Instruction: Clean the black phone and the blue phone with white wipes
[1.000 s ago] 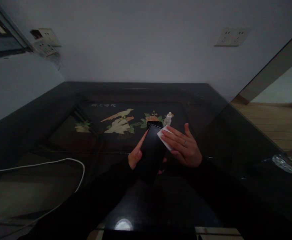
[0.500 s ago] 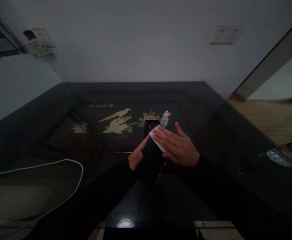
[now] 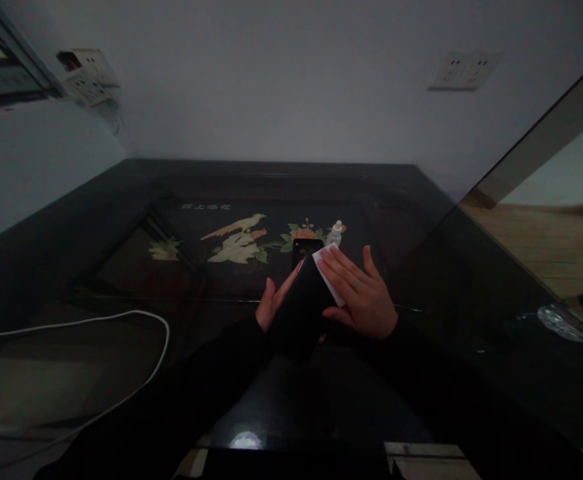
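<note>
A dark, flat phone-like device (image 3: pixel 298 310) rests tilted in my left hand (image 3: pixel 271 303). The fingers of that hand go under it, and its thumb is raised off the surface at the left edge. My right hand (image 3: pixel 364 297) presses a small white wipe (image 3: pixel 325 252) against the device's upper right part, fingers laid out over the wipe and thumb apart. Just beyond lies a second black phone (image 3: pixel 307 245) on the dark table, partly covered. A small clear dropper-type bottle (image 3: pixel 336 233) with a white cap stands behind my right fingertips.
The glossy dark table (image 3: pixel 271 173) carries a bird-and-flower picture (image 3: pixel 238 243) and meets the wall. A white cable (image 3: pixel 141 313) curves across the left side. At the right edge lies a clear plastic bottle (image 3: pixel 564 323). Wall sockets (image 3: pixel 465 71) are above.
My right hand and the wipe have slid slightly right on the device. My left thumb has lifted from the surface. The whole view has shifted a little.
</note>
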Demonstrator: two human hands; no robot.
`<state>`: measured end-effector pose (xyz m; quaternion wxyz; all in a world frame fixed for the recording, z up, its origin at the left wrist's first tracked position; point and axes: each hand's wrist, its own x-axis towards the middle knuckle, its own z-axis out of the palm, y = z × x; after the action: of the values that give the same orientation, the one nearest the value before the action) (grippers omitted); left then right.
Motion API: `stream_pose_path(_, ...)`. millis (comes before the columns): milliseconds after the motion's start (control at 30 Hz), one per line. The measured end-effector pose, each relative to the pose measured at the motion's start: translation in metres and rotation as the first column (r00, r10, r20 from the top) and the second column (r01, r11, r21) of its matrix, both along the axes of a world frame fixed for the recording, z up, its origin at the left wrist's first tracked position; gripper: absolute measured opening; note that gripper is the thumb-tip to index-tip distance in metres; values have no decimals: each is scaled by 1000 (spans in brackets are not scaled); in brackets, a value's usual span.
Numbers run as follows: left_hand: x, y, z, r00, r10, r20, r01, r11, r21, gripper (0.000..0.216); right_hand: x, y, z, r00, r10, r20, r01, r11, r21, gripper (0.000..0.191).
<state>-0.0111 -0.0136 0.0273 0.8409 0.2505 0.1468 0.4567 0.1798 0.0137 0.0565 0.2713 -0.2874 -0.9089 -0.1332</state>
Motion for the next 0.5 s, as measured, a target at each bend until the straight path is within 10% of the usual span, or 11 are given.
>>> stream_pose_path(200, -3, 5, -5, 999, 39, 24, -36, 991, -125, 79, -31, -30, -18, 925, 333, 182, -327, 943, -64, 75)
stream_pose_path(500, -1, -3, -2, 986, -144, 86, 153, 983, -105, 80, -5, 0, 1, 996, 77, 50, -71, 992, -107, 78)
